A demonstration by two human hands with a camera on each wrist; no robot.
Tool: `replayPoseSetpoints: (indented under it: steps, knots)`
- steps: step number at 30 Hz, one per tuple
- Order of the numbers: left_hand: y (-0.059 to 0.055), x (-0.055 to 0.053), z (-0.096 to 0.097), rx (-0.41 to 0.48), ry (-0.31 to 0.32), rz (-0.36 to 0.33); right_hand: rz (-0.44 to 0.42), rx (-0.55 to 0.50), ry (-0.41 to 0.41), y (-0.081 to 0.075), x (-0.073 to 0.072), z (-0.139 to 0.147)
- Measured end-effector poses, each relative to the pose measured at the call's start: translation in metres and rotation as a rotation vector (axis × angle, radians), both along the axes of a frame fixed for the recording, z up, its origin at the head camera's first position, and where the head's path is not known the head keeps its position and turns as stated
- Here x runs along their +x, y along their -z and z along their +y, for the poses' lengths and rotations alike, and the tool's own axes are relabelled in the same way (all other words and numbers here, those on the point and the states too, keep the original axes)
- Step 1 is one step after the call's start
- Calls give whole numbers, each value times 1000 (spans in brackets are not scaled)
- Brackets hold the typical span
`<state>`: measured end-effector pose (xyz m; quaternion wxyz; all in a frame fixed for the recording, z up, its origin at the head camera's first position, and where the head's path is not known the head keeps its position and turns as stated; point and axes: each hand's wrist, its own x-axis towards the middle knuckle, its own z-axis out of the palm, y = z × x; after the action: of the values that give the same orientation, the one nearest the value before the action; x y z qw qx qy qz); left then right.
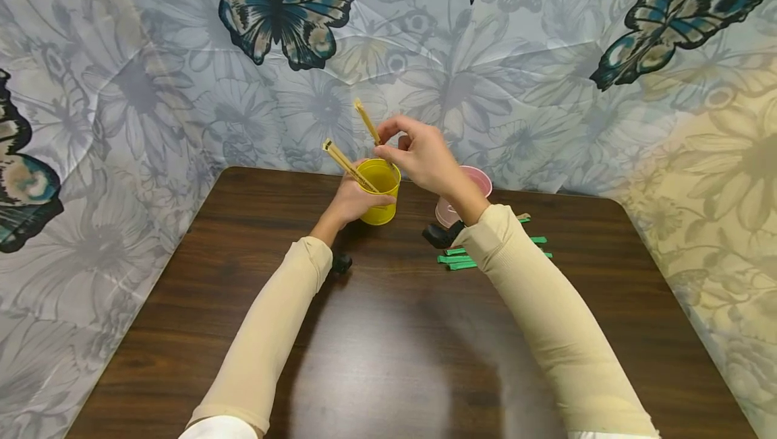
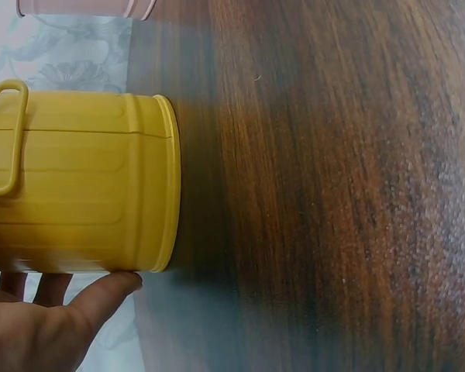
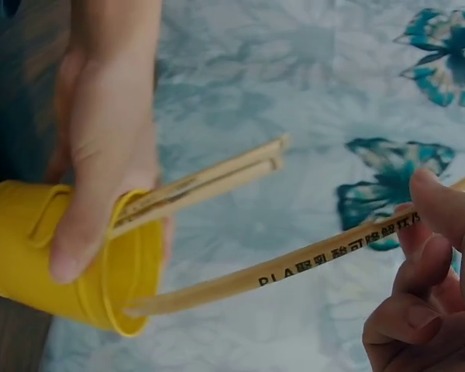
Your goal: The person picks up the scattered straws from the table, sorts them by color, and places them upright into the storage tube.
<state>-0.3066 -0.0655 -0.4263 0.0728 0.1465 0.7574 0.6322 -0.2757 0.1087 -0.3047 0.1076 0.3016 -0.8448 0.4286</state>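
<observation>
My left hand point(image 1: 355, 199) grips a small yellow bucket point(image 1: 384, 213), its thumb near the rim in the right wrist view. A looped handle shows on the side of the yellow bucket point(image 2: 77, 178) in the left wrist view. At least two tan wrapped straws point(image 1: 346, 162) lean out of the bucket toward the left. My right hand point(image 1: 419, 156) pinches another tan wrapped straw point(image 3: 294, 267), with black printing along it. The lower end of this straw reaches into the bucket's mouth, while its upper end sticks out above my fingers.
Behind my right wrist stands a pink bucket point(image 1: 476, 179), partly hidden. Several green strips point(image 1: 458, 260) lie on the dark wooden table point(image 1: 388, 344) under my right forearm. A butterfly-patterned cloth point(image 1: 449, 88) hangs close behind the table's far edge.
</observation>
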Motion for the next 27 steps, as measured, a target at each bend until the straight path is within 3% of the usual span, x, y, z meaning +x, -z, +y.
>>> replayPoseSetpoints:
  steps: [7, 11, 16, 23, 27]
  knots:
    - [16, -9, 1, 5, -17, 33, -17, 77, 20, 27, -21, -21]
    - [26, -15, 3, -3, -17, 56, -35, 160, 16, 41, -24, -28]
    - [29, -20, 3, 10, -11, 115, -64, 217, 7, 54, -26, -30]
    - [27, -19, 0, -105, -30, 52, -74, 223, -5, 60, -27, -31]
    - [28, -17, -1, -120, -18, 16, -91, 230, 1, 62, -26, -29]
